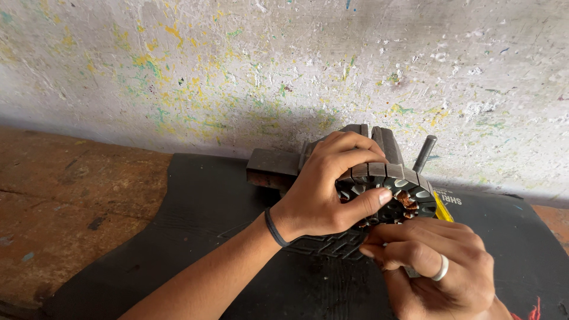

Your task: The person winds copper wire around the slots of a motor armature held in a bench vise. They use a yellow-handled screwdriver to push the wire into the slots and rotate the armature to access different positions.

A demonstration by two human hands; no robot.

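Paint-flecked wall behind motor stator (394, 189): winding partly stripped.
Left hand (329, 189) clamps stator; right hand (432, 261) pinches copper wire (406, 200) at its lower face.

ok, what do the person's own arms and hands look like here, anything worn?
Both arms are bare, with no sleeves or gloves in view. The left hand has a thin dark band around the wrist. The right hand wears a plain silver-coloured ring on one finger. No watch or other markings show.

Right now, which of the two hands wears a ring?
The right hand, low at the stator's bottom edge, wears a silver ring. The left hand has only a dark wristband.
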